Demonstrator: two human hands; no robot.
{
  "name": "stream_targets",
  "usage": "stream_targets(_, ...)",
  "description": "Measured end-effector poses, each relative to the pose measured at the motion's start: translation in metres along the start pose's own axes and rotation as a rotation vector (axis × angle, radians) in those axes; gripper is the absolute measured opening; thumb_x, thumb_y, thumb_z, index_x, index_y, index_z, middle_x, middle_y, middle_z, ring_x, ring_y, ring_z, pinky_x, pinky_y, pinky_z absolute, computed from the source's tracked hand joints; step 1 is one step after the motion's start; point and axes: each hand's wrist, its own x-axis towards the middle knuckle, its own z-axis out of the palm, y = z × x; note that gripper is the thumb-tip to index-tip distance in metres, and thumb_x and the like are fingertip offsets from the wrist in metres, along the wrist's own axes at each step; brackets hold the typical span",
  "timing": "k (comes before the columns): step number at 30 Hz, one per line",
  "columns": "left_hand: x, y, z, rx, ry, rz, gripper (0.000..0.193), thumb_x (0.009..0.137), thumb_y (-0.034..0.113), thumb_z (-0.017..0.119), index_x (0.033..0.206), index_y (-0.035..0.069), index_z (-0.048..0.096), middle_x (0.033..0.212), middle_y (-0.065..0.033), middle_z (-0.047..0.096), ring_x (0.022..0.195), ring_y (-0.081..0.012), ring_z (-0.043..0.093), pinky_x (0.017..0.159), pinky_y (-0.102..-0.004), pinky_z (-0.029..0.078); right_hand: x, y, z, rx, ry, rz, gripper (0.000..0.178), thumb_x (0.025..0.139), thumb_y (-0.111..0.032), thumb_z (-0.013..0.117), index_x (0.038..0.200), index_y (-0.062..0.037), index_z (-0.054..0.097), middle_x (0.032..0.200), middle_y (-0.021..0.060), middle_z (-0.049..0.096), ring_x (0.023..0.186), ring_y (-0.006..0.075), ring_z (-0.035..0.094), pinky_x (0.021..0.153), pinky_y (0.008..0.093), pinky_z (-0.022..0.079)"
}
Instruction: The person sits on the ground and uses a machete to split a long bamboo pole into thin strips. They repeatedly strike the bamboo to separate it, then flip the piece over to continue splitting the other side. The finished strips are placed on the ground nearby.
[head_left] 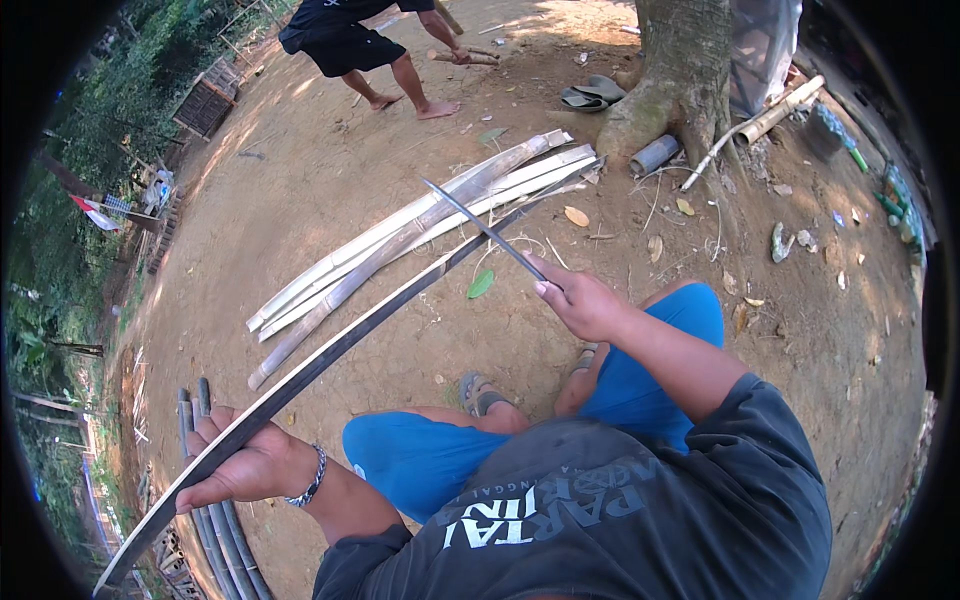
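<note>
A long split bamboo strip (345,350), dark on its outer skin and pale along its upper edge, slants from the lower left up toward the tree. Around its lower part my left hand (250,468) is closed, thumb pointing outward. My right hand (582,302) grips a long-bladed knife (462,212), its handle mostly hidden by the fingers. The blade crosses the strip's far part; whether they touch I cannot tell. Beyond the strip, several pale split bamboo lengths (400,238) lie side by side on the ground.
A tree trunk (690,60) rises at the far right, with a bamboo tube (655,155) and footwear (594,94) by its roots. Dark bamboo poles (226,545) lie at lower left. Another person (345,40) bends over bamboo sticks (470,59). A wooden crate (205,102) stands far left.
</note>
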Motion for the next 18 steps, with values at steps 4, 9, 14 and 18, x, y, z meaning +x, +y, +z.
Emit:
stream_targets(4,0.010,-0.004,-0.015,0.154,0.011,-0.041,0.078,0.068,0.089,0.049,0.066,0.016,0.020,0.061,0.0014,0.019,0.057,-0.0133,0.022,0.053,-0.0277,0.024,-0.002,0.003,0.014,0.038,-0.083,-0.071,0.050,0.099,-0.035,0.042,0.146,-0.0186,0.036,0.116,0.0239,0.062,0.105,0.0428,0.059,0.092,0.0461,0.047)
stream_targets(9,0.005,-0.007,0.002,0.030,0.010,0.011,0.073,0.077,0.077,0.056,0.065,0.018,0.015,0.061,0.0031,0.014,0.051,-0.0110,0.015,0.047,-0.0294,0.014,0.035,0.095,-0.020,-0.072,0.071,0.221,0.048,0.099,-0.036,0.042,0.145,-0.0207,0.039,0.120,0.0238,0.060,0.112,0.0410,0.057,0.096,0.0449,0.045)
stream_targets(14,0.010,-0.010,-0.008,0.020,0.061,-0.025,0.074,0.076,0.080,0.053,0.065,0.017,0.014,0.061,0.0027,0.014,0.051,-0.0110,0.016,0.046,-0.0295,0.014,0.029,0.076,0.000,-0.037,-0.011,0.062,0.048,0.099,-0.037,0.042,0.145,-0.0219,0.039,0.123,0.0223,0.059,0.111,0.0404,0.058,0.095,0.0443,0.045)
stream_targets(18,0.012,-0.018,-0.008,0.028,0.059,-0.046,0.074,0.076,0.081,0.051,0.065,0.018,0.014,0.061,0.0028,0.014,0.051,-0.0109,0.016,0.046,-0.0288,0.014,0.054,0.170,-0.020,-0.085,0.117,0.361,0.047,0.100,-0.038,0.041,0.143,-0.0187,0.043,0.130,0.0212,0.057,0.118,0.0378,0.055,0.099,0.0401,0.042)
